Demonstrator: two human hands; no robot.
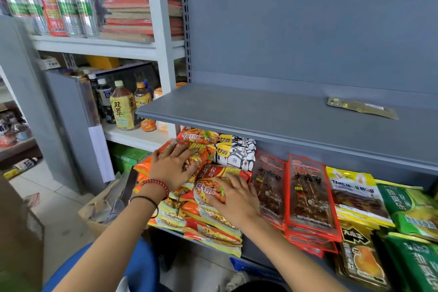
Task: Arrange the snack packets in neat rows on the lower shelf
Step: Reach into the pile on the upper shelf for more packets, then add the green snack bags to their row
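Step in hand: we judge that we are squaring up the orange noodle packets (213, 220) at the left end of the lower shelf (252, 252), pressing the heap flat rather than lifting anything
Left hand: our left hand (174, 166) lies flat on the packet at the top of the heap, toward the back, fingers straight and spread; it grasps nothing
Right hand: our right hand (234, 199) also lies flat, fingers spread, on a packet nearer the front and just beside the red packets (308, 194); released, holding nothing
Where the packets are: on the lower shelf, under the upper shelf (284, 121), in what look like 2 overlapping stacks; several sit tilted and the front ones hang over the shelf edge
Neighbours: black-and-white packets (239, 154) behind, then red, yellow packets (355, 194) and green packets (407, 206) to the right, in rows that look tidier
Stray: 1 olive packet (362, 108) lies alone on the upper shelf, well apart from the rest
Progress: we judge the right side mostly ordered and the orange heap unfinished
Next move calls for: both palms drawing the tilted packets into line and pushing the overhanging ones back from the edge
Risk: the slick wrappers may slide off the front as we push
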